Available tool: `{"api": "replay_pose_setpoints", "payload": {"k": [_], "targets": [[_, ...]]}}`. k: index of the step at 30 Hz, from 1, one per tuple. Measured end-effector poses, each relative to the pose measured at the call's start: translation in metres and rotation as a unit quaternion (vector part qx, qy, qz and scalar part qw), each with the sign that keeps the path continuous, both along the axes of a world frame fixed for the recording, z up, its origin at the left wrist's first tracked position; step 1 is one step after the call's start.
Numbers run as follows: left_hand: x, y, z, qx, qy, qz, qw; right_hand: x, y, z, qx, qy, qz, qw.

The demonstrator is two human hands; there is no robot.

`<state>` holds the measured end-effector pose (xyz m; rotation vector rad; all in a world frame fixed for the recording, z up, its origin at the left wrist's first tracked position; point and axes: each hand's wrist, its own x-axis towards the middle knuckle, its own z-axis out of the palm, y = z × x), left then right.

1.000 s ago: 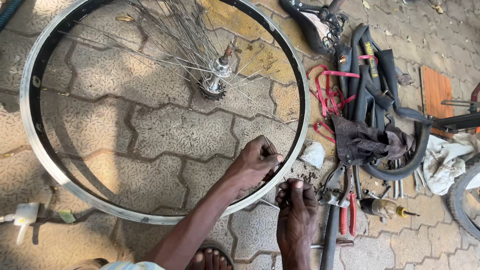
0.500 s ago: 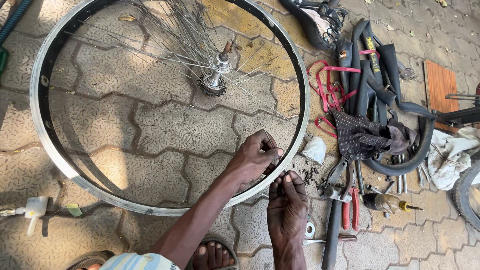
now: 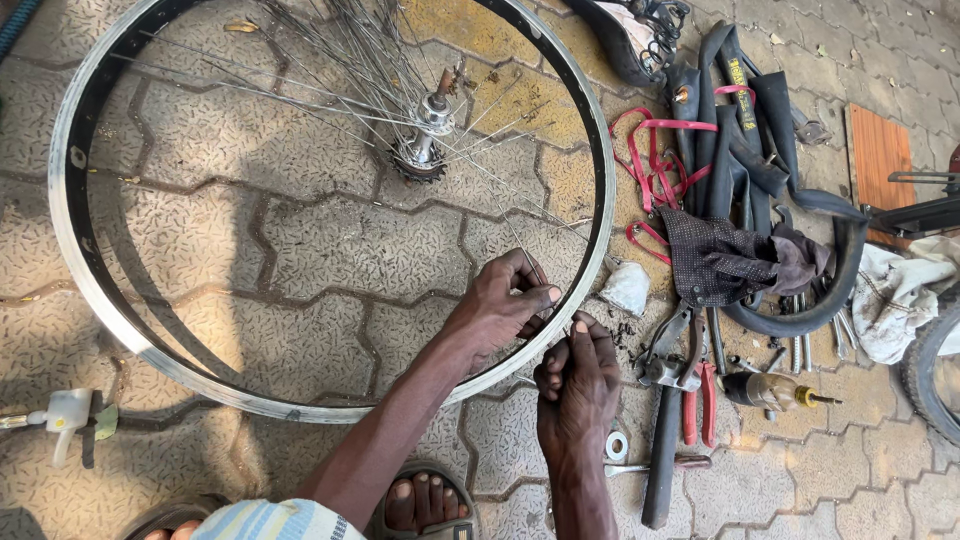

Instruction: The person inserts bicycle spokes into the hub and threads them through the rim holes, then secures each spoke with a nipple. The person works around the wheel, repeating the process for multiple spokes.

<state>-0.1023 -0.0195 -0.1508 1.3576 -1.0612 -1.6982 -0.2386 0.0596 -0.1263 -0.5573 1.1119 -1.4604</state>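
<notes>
A spoke [image 3: 520,245] is being pinched by the left hand [image 3: 505,305] at the rim [image 3: 70,200]; the right hand [image 3: 578,375] is clenched; most spokes are unattached.

Grey interlocking paving-stone floor [image 3: 330,250], patterned surface. Black rubber inner tubes [image 3: 745,150] lie in a heap at right, red cords [image 3: 655,165] looped beside them. Dark checked cloth [image 3: 715,262] drapes over the tubes. Red-handled pliers [image 3: 698,405] lie below, just beside a black bar-shaped tool [image 3: 662,470]. Orange wooden board [image 3: 878,150] at far right. White rag [image 3: 900,290] near it. White plastic fitting [image 3: 65,415] at lower left.
</notes>
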Motion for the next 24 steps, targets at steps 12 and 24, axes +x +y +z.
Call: {"api": "replay_pose_setpoints", "payload": {"k": [12,24], "targets": [[0.001,0.003,0.001,-0.015,-0.009,0.016,1.0,0.009,0.012,0.006,0.022,0.088,-0.062,0.994],[0.006,0.006,0.004,-0.01,0.008,0.011,1.0,0.013,0.005,0.012,0.096,0.06,-0.071,0.991]]}}
